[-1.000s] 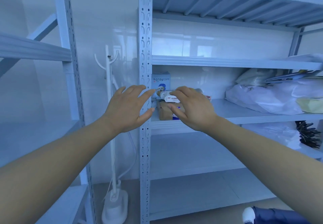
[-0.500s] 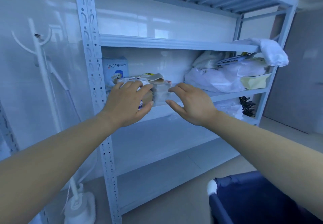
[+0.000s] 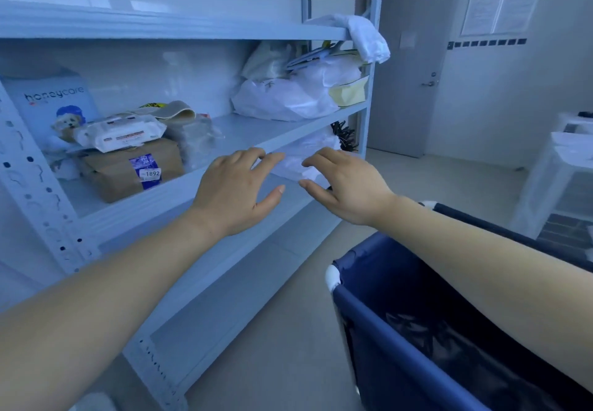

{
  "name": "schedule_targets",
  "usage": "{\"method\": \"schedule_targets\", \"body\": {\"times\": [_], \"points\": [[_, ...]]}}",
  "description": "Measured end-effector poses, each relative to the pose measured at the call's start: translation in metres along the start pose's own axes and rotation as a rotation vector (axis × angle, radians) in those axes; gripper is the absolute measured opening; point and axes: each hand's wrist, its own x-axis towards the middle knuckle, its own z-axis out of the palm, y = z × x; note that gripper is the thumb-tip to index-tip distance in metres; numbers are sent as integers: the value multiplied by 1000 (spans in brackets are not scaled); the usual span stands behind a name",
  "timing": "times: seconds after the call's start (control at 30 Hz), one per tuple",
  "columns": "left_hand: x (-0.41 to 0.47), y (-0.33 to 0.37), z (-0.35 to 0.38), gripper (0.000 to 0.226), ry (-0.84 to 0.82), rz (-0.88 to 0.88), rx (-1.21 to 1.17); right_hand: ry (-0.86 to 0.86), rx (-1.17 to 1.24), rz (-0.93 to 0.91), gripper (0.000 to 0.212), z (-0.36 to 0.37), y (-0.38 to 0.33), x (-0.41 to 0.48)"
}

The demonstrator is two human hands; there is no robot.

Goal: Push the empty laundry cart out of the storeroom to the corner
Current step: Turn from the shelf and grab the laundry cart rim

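laundry cart (image 3: 401,330) now nearer, left hand (image 3: 234,192), right hand (image 3: 349,186) spread, seemingly holding nothing

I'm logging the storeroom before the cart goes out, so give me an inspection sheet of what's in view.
Surface: pale floor, bare where seen.
Job's things: blue laundry cart at lower right, beside the shelving; dark lining inside.
Clutter: shelf unit holds a brown package, wipes pack, white bags.
Grippers: left hand and right hand open, raised, holding nothing.
Cables: nothing seen.
Surroundings: closed grey door; papers on wall.
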Motion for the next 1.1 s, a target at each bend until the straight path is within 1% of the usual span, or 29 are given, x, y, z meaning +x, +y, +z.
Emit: {"method": "schedule_targets", "body": {"times": [0.17,0.33,0.57,0.73,0.83,0.97,1.1], "points": [[0,25,28,66,-42,152,-79,-21,-63,170,42,2,9,-50],[9,67,50,65,-53,318,-202,-54,-143,365,42,-13,19,-106],[15,156,77,64,-99,594,-351,-75,-228,705,43,-40,16,-200],[-1,229,88,57,-122,777,-440,-112,-296,887,44,-57,11,-269],[-11,274,92,49,-132,848,-488,-138,-325,966,44,-70,11,-311],[-25,335,97,47,-149,905,-537,-170,-341,1060,44,-91,18,-368],[-41,391,107,45,-200,919,-567,-219,-327,1131,44,-106,31,-425]]}}
